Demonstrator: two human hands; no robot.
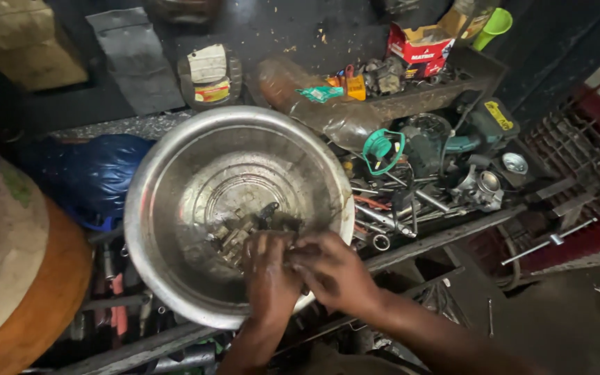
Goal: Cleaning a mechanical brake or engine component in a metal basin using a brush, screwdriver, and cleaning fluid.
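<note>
Inside the steel basin, at its near wall: one grimy metal engine part, lying in oily residue. Left hand and right hand meet over it, fingers curled and closed on its near end. Step in hand: apparently cleaning or dismantling; next likely calls for firm grip. Beside basin, right: loose spanners.

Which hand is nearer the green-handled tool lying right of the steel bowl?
Right. The right hand sits at the bowl's near-right rim, below and left of the green-handled tool. The left hand is beside it, deeper in the bowl and farther left, on a grimy metal part.
</note>
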